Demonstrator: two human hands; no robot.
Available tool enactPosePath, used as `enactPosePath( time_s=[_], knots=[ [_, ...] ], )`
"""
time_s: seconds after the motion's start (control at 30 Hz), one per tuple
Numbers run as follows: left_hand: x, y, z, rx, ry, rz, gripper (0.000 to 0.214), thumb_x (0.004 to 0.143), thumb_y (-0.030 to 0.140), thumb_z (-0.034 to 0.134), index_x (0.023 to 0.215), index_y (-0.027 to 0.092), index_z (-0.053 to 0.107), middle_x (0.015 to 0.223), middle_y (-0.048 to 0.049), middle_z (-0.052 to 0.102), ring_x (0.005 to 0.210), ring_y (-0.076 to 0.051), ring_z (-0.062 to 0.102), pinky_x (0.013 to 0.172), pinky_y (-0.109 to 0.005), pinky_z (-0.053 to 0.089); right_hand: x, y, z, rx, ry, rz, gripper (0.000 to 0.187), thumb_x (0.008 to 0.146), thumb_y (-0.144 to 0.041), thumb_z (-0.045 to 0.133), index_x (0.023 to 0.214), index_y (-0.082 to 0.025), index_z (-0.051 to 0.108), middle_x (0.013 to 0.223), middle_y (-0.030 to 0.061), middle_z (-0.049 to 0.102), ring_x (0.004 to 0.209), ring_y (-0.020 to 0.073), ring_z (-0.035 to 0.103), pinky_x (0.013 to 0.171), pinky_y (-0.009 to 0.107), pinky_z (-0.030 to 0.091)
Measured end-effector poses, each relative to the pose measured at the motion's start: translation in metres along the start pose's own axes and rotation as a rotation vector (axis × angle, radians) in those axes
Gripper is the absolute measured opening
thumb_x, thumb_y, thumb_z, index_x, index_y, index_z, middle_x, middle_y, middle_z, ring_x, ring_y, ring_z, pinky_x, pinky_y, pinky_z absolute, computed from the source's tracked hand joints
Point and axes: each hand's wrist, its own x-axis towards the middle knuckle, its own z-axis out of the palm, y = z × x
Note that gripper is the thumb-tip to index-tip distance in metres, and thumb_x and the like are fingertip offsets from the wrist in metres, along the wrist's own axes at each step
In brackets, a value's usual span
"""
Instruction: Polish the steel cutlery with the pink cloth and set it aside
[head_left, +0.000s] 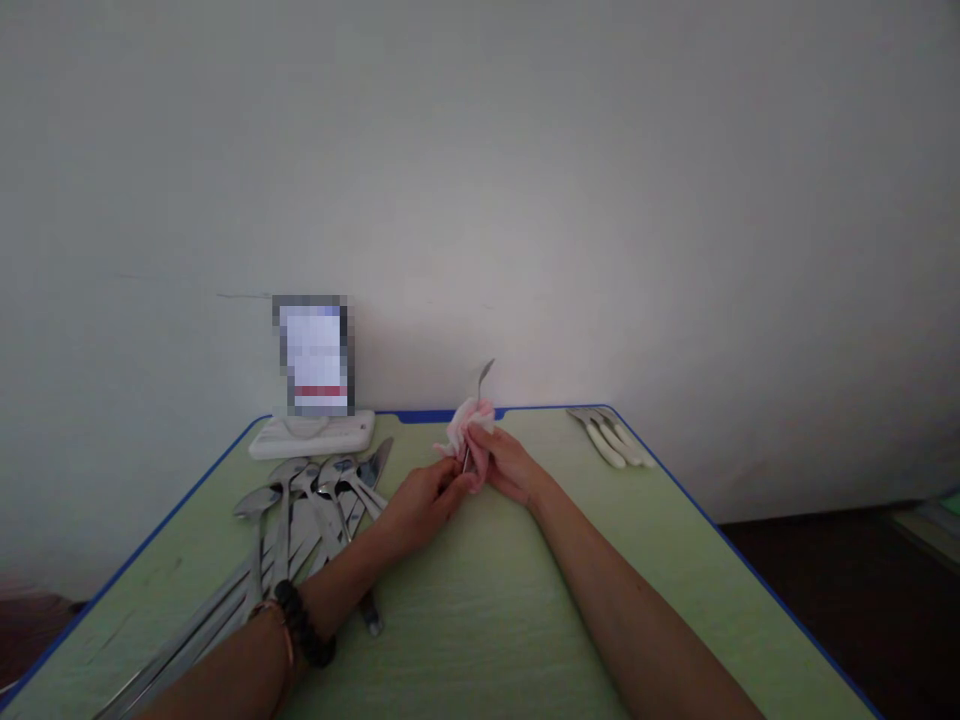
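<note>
My left hand (427,505) is closed round the lower handle of a metal fork (485,374), which stands tilted up with its head seen nearly edge-on. A crumpled pink and white cloth (461,428) wraps the middle of the fork. My right hand (506,460) pinches this cloth round the fork, just above my left fingers. Most of the handle is hidden by the cloth and fingers. Beside and under my left forearm lies a pile of metal spoons (283,474) and other cutlery, with a knife blade (382,460) among them.
Several forks with cream handles (604,446) lie side by side at the table's far right corner. A blurred phone-like screen (315,355) stands on a white base (311,437) at the back left. The green table (480,620) has a blue rim and meets a pale wall (600,200).
</note>
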Motion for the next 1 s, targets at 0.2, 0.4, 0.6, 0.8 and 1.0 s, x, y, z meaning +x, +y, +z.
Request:
enactPosePath(
  time_s=[0.2,0.4,0.6,0.8,1.0],
  knots=[
    [0.0009,-0.0017,-0.0015,0.042,0.084,-0.012,0.033,0.082,0.043,0.041,0.064,0.018,0.051,0.05,0.004,0.048,0.047,-0.011,0.042,0.048,-0.021,0.029,-0.0051,-0.0026,0.0016,-0.165,-0.111,0.016,0.029,0.065,-0.04,0.069,0.068,-0.014,0.059,0.055,-0.0024,0.058,0.045,0.0076,0.048,0.046,0.021,0.038],
    [0.0013,-0.0023,-0.0011,0.06,0.112,-0.044,0.04,0.084,0.045,0.037,0.062,0.016,0.054,0.049,0.0026,0.05,0.046,-0.011,0.045,0.048,-0.021,0.029,-0.0029,-0.0009,-0.0015,-0.211,-0.171,0.034,0.032,0.06,-0.041,0.072,0.07,-0.014,0.059,0.05,-0.0027,0.058,0.041,0.0087,0.049,0.043,0.022,0.039],
    [0.0,-0.0011,-0.0002,0.068,0.12,-0.064,0.041,0.083,0.045,0.038,0.06,0.016,0.055,0.047,0.0027,0.051,0.044,-0.01,0.045,0.046,-0.021,0.029,-0.0026,0.0005,-0.0019,-0.257,-0.141,0.021,0.03,0.064,-0.04,0.07,0.062,-0.013,0.057,0.044,-0.002,0.057,0.039,0.0097,0.05,0.042,0.022,0.039],
    [0.0017,0.0006,0.0003,0.095,0.135,-0.064,0.046,0.086,0.042,0.033,0.058,0.015,0.057,0.051,0.0,0.059,0.048,-0.012,0.05,0.049,-0.021,0.032,-0.0039,-0.0008,0.0002,-0.166,-0.133,0.006,0.035,0.066,-0.046,0.067,0.064,-0.012,0.057,0.05,-0.0012,0.058,0.044,0.0094,0.053,0.048,0.022,0.042],
    [-0.0008,0.0029,-0.002,0.406,0.081,-0.043,0.045,0.088,0.036,0.03,0.065,0.016,0.063,0.062,-0.0043,0.066,0.056,-0.014,0.059,0.055,-0.023,0.037,-0.004,-0.0005,0.0005,-0.191,-0.121,0.062,0.032,0.066,-0.042,0.067,0.069,-0.012,0.058,0.056,0.0001,0.062,0.046,0.0106,0.054,0.047,0.023,0.043]
  ],
)
